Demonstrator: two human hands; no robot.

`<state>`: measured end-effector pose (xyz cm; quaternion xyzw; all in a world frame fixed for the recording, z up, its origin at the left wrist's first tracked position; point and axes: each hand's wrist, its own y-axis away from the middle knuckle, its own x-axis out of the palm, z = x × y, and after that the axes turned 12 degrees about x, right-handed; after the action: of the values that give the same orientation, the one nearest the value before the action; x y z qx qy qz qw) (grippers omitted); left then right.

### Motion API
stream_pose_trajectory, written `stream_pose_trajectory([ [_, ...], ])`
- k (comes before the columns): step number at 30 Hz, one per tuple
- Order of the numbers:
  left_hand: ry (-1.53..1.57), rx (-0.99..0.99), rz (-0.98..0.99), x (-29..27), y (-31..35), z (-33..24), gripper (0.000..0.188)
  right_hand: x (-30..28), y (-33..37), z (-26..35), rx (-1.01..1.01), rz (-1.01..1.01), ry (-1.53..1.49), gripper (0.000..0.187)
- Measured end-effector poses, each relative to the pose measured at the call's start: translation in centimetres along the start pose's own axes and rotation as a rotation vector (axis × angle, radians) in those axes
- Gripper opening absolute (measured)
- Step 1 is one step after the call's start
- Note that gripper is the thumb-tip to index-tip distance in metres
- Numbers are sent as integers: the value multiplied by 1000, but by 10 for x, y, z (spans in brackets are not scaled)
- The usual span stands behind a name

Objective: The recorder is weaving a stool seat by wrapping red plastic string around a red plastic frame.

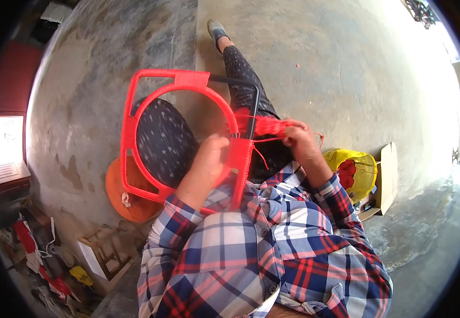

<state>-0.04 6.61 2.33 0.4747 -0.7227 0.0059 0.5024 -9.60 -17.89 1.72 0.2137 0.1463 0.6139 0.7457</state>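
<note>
Across my lap lies a squarish metal frame [129,114] with a round ring inside it, mostly wrapped in red cord. Its far right corner shows bare black metal tube [255,100]. My left hand [212,156] is closed on the ring's right side, its fingertips partly hidden and slightly blurred. To the right of the frame, my right hand [300,140] pinches a bundle of red cord [268,126]. The bundle stretches from the bare tube to my fingers, and loose strands hang below it and beside the hand.
A yellow bag [368,175] holding red material stands at my right beside an opened cardboard flap [388,177]. On my left sits an orange round seat [117,185]. Farther lower left are a wooden frame [110,254] and scattered red and white items [33,252] on the concrete floor [315,32].
</note>
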Motion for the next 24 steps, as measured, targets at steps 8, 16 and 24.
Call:
stream_pose_trajectory([
  [8, 32, 1, 75, 17, 7, -3, 32, -7, 24, 5, -27, 218, -697, 33],
  [16, 57, -45, 88, 8, 1, -2, 33, 3, 0, 26, -175, 457, -864, 38],
  [24, -419, 345, -51, 24, 10, 1, 43, -35, -9, 20, -68, 494, -186, 39],
])
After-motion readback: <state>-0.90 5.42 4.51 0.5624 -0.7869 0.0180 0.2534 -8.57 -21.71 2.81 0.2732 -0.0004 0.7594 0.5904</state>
